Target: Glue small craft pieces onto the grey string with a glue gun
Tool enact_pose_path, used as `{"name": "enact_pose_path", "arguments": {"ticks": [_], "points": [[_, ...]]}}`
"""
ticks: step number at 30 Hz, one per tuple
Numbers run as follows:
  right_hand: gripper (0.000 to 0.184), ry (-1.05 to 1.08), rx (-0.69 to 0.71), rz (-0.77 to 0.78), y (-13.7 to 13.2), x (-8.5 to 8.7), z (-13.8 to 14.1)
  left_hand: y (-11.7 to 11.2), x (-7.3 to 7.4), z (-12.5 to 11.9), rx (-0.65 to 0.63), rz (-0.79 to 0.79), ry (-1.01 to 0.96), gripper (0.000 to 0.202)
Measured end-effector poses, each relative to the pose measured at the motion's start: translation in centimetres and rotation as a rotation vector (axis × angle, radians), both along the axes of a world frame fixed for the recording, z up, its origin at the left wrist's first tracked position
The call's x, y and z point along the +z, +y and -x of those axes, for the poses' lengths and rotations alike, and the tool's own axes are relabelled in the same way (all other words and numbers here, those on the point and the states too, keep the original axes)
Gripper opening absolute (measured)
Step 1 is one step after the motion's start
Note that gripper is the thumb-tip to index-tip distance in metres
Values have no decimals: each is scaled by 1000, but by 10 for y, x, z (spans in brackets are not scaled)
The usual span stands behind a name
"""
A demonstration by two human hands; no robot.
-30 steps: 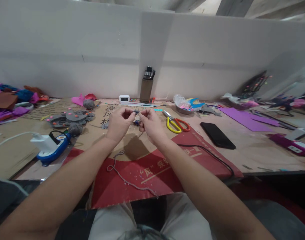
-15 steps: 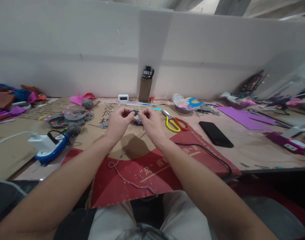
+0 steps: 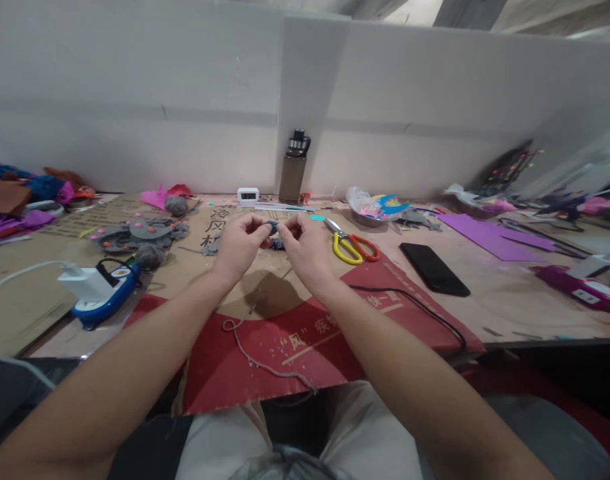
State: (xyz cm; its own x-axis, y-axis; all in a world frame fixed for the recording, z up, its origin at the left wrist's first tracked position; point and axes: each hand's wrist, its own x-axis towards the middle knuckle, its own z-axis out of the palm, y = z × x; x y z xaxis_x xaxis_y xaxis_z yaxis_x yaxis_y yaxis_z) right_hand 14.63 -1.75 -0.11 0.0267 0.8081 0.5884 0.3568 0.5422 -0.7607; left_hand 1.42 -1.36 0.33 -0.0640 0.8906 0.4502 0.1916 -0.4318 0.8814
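My left hand [image 3: 241, 243] and my right hand [image 3: 301, 243] meet above the cardboard, fingertips pinched on a small dark grey-blue piece [image 3: 273, 228], perhaps fabric or yarn. Most of it is covered by my fingers, so its kind is unclear. Just below and behind it, a dark blue speckled bit [image 3: 278, 245] shows between the hands. A loose grey yarn strand [image 3: 249, 357] curls over the red part of the cardboard sheet [image 3: 219, 387] nearer to me. Scissors [image 3: 351, 243] with one yellow and one red handle lie right of my right hand, blades partly apart.
A black phone [image 3: 433, 268] and a dark cable [image 3: 415, 295] lie to the right. Left are a blue power strip [image 3: 107, 303] with a white plug and grey felt pieces [image 3: 135, 233] with pink dots. A bottle [image 3: 293, 170] and small white clock [image 3: 248, 195] stand at the back.
The view has shifted very slightly. Both hands stay in place, pinching the small dark piece, with only a slight change in the fingers.
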Motion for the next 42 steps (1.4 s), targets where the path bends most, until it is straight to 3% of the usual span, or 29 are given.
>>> {"name": "enact_pose_path", "arguments": {"ticks": [6,13,18,29,42], "points": [[14,-74,-44,-73,-4,3,-3,-4,2,-1,36,-3,81,14],[14,-52,-56,-73,0,1,-5,1,-5,2,77,-128,222,11],[14,-50,-55,-76,-1,2,-4,-3,-3,1,125,-191,309,8],[16,-91,-17,-67,-5,4,-1,-3,3,1,51,-12,28,9],[15,-83,-39,-75,-4,4,-2,0,-1,2,-12,0,19,11]]}}
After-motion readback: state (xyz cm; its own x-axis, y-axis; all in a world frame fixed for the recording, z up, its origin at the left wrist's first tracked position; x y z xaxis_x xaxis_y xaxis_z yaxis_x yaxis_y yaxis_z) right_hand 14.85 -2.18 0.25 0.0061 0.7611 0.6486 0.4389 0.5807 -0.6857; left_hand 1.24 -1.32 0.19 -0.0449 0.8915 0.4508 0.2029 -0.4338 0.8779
